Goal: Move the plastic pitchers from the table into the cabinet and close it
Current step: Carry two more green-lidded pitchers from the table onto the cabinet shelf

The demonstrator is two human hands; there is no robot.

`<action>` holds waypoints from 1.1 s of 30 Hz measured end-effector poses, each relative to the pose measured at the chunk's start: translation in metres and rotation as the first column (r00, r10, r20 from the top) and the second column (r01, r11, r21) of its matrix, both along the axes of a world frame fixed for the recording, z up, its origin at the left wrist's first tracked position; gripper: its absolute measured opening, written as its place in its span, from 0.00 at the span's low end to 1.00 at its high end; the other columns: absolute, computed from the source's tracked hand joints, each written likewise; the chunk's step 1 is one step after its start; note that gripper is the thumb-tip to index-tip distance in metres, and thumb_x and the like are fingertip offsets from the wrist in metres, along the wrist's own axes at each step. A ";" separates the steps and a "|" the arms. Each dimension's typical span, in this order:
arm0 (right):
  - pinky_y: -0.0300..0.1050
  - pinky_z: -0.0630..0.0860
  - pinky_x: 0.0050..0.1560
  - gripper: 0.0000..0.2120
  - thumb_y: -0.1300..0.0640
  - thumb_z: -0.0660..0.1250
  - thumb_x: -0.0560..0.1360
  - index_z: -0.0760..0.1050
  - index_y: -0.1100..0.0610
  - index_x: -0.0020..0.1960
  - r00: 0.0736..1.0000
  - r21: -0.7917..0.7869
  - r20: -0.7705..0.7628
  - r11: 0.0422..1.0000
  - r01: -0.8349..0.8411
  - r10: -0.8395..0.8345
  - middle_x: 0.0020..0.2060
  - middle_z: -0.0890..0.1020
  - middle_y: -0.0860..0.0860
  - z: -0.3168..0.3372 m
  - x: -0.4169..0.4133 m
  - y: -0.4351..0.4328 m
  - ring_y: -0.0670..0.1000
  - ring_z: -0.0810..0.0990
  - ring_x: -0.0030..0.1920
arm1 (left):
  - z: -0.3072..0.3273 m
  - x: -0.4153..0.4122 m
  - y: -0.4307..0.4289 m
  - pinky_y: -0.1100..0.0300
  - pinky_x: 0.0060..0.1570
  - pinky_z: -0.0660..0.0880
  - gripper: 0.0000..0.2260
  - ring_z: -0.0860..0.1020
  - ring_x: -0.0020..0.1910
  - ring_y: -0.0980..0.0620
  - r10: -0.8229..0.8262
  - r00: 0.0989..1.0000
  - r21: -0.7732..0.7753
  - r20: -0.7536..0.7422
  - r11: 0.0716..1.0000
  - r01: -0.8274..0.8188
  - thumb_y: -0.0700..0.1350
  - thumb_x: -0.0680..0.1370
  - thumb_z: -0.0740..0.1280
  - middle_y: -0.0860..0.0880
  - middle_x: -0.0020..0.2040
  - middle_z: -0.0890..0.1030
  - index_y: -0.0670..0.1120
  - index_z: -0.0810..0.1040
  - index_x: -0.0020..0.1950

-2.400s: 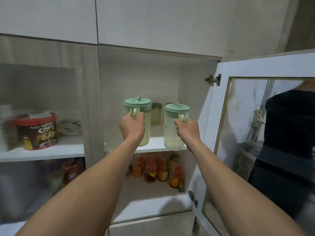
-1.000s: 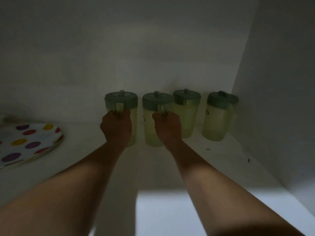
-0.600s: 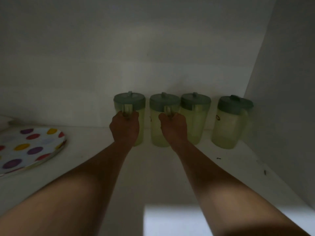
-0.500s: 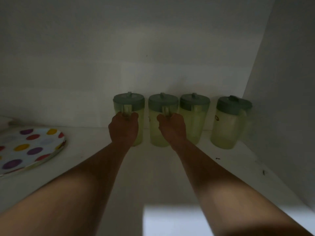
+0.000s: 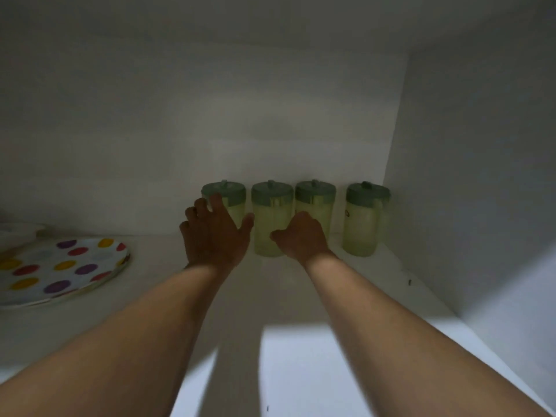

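Green-lidded pitchers are standing in a row at the back of the cabinet shelf (image 5: 301, 296) in the head view, four of them, all upright against the rear wall. First pitcher (image 5: 233, 203) on the left is sitting just beside the second pitcher (image 5: 269, 224); third pitcher (image 5: 316, 200) is close on its right; fourth pitcher (image 5: 362, 221) is standing a little apart, near the right side wall.

Left hand (image 5: 215, 236) is hovering in front of the first pitcher with fingers spread wide — gripping nothing, palm facing the pitcher. Right hand (image 5: 302, 237) is hanging loosely curled in front of the second and third pitchers, fingers apart and not wrapped on a handle; cannot tell if it is touching the plastic.

Spotted plate (image 5: 60, 270) is lying flat on the shelf well to the left of the pitchers. Both forearms are reaching in from the bottom — the shelf front is lit, the back is dim.
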State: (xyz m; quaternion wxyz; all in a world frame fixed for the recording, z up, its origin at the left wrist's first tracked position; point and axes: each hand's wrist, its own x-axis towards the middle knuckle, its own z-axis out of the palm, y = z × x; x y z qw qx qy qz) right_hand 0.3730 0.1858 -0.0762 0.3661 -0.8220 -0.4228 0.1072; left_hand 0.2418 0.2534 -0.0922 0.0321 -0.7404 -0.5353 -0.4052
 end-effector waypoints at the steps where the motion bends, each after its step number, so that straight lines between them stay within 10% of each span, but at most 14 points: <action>1: 0.51 0.76 0.63 0.26 0.50 0.69 0.76 0.68 0.61 0.69 1.000 -0.013 0.015 1.000 0.012 -0.012 0.65 0.75 0.59 0.008 -0.006 -0.014 0.59 0.76 0.64 | 0.005 -0.004 -0.011 0.45 0.58 0.68 0.32 0.69 0.62 0.37 -0.044 0.999 0.008 -0.026 0.999 0.045 0.64 0.74 0.63 0.39 0.65 0.72 0.44 0.65 0.71; 7: 0.44 0.78 0.55 0.18 0.51 0.68 0.75 0.77 0.57 0.62 0.988 -0.079 0.151 0.996 0.046 -0.033 0.59 0.81 0.57 0.057 -0.047 -0.106 0.59 0.81 0.58 | 0.042 -0.052 -0.081 0.42 0.73 0.55 0.32 0.55 0.76 0.42 -0.217 0.950 -0.009 -0.224 0.975 0.220 0.65 0.77 0.56 0.43 0.77 0.60 0.50 0.57 0.77; 19: 0.50 0.76 0.56 0.24 0.47 0.69 0.76 0.73 0.61 0.65 0.941 -0.005 0.337 1.000 0.031 -0.027 0.63 0.79 0.62 0.128 -0.162 -0.240 0.63 0.78 0.61 | 0.124 -0.185 -0.223 0.45 0.73 0.58 0.30 0.58 0.76 0.38 -0.377 0.896 -0.004 -0.234 0.922 0.387 0.59 0.80 0.58 0.36 0.78 0.58 0.47 0.59 0.78; 25: 0.55 0.72 0.67 0.33 0.41 0.67 0.77 0.66 0.59 0.74 0.895 -0.002 0.425 0.989 -0.148 0.135 0.70 0.73 0.61 0.137 -0.245 -0.260 0.63 0.72 0.69 | 0.135 -0.284 -0.272 0.51 0.66 0.67 0.23 0.70 0.67 0.43 -0.198 0.935 0.188 -0.294 0.947 0.260 0.57 0.80 0.58 0.42 0.67 0.74 0.45 0.71 0.70; 33: 0.59 0.70 0.68 0.31 0.42 0.65 0.77 0.65 0.58 0.74 0.821 0.010 0.410 0.898 -0.439 0.397 0.71 0.70 0.61 0.113 -0.382 -0.277 0.63 0.68 0.71 | 0.091 -0.427 -0.327 0.43 0.72 0.58 0.27 0.60 0.75 0.41 0.133 0.959 0.044 -0.249 0.991 -0.126 0.59 0.79 0.56 0.41 0.75 0.65 0.48 0.64 0.75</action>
